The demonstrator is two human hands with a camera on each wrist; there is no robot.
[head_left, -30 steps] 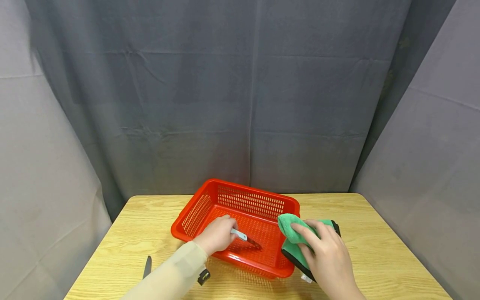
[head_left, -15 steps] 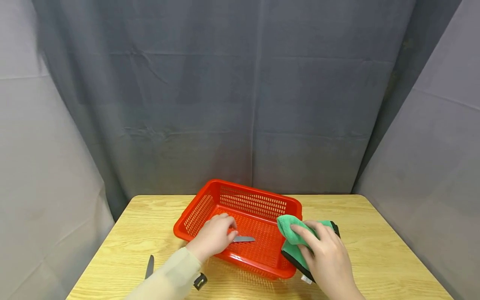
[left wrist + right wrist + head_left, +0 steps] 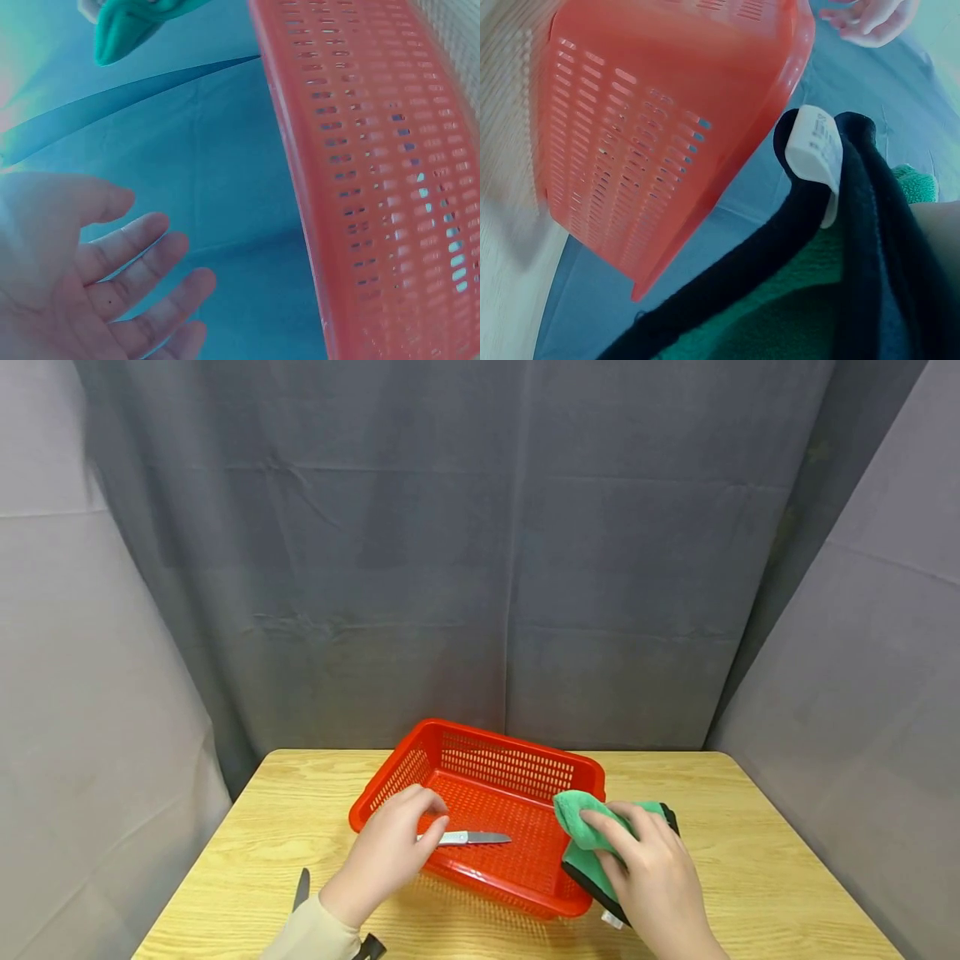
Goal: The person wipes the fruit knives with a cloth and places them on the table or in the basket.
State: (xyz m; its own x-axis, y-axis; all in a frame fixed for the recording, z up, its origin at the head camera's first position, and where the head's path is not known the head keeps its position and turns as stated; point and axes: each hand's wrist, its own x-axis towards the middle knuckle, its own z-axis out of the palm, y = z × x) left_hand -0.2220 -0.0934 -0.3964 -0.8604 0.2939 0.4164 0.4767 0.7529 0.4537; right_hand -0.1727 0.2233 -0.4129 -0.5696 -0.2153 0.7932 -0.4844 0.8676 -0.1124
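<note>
A knife (image 3: 480, 838) with a white handle and grey blade lies in the red plastic basket (image 3: 480, 731), its blade pointing right. My left hand (image 3: 393, 839) hovers over the basket's near left side with relaxed fingers, thumb and fingers apart. It overlaps the end of the knife's handle in the head view. In the left wrist view the palm (image 3: 45, 285) faces the camera and holds nothing. My right hand (image 3: 652, 868) grips a folded green cloth (image 3: 581, 810) with black edging at the basket's right side. A white tag (image 3: 815, 146) hangs from the cloth's black edge.
A second knife blade (image 3: 302, 888) shows on the wooden table (image 3: 757, 860), left of the basket and partly hidden by my left sleeve (image 3: 315, 935). Grey curtains (image 3: 375, 568) enclose the table at the back and sides.
My left hand has let go of the knife, which now lies in the basket, and has drawn back to the left. The right hand and cloth have stayed almost still.
</note>
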